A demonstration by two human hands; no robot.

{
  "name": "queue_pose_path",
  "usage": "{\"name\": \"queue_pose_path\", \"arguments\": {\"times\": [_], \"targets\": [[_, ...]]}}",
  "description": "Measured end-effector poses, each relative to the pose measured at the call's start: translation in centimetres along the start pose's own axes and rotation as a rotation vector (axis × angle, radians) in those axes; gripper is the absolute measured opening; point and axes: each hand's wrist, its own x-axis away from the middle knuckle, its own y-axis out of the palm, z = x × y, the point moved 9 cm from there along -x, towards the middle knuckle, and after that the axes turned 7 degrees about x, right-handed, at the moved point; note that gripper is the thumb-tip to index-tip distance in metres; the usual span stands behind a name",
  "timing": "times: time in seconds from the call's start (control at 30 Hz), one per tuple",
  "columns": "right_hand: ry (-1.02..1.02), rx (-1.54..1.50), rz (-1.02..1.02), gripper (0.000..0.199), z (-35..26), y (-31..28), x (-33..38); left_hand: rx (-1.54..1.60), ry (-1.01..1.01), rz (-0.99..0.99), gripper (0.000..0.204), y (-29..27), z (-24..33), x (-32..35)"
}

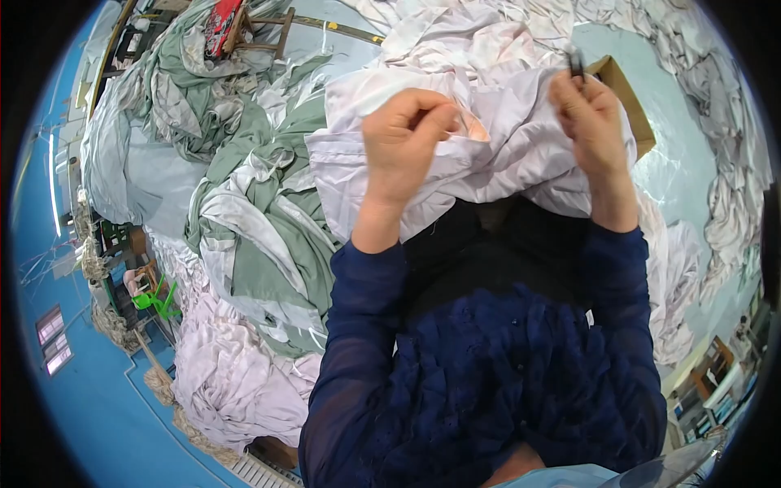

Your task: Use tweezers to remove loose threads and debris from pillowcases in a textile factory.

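Note:
Pale lilac-white cloth (533, 154) lies bunched across my lap and knees. Above it, on the left, my left hand (407, 138) has its fingers curled in, thumb against forefinger; whatever may be in that pinch is too small to see. A peach-coloured patch (474, 126) shows in the cloth beside these fingers. My right hand (587, 114), slightly blurred, is raised over the right side of the cloth and closed around a small dark tool (577, 62). The tool's tip points away from me, and its exact kind is not clear.
Green and white cloth (268, 236) is heaped to my left, with more pale cloth (236, 374) below it. A cardboard box (630, 106) stands beyond my right hand. A wooden stool (277, 34) and a bright green object (157, 299) are farther off, left.

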Motion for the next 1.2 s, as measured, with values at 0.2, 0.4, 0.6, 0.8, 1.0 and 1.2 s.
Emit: {"name": "queue_pose_path", "arguments": {"times": [0.2,0.4,0.6,0.8,1.0,1.2], "targets": [[-0.087,0.053,0.560,0.017,-0.3,-13.9,0.4,-0.086,-0.024,0.213,0.007,-6.8,0.5,0.7],[0.100,0.445,0.763,0.023,8.0,-37.6,2.7,-0.577,0.198,0.531,0.009,-15.8,1.4,3.5],[0.328,1.008,0.702,0.048,9.7,-42.8,3.2,-0.647,-0.172,0.537,0.036,-21.0,-4.4,7.1],[-0.115,0.789,0.648,0.033,1.3,-28.8,3.0,-0.312,-0.240,0.564,0.037,-20.6,-5.4,8.4],[-0.087,0.288,-0.115,0.016,3.0,0.2,9.0,-0.265,-0.095,0.726,0.012,-22.8,-3.5,9.3],[-0.341,0.504,-0.447,0.031,6.3,14.2,11.9,-0.148,-0.068,0.722,0.012,-22.6,-3.7,8.8]]}}
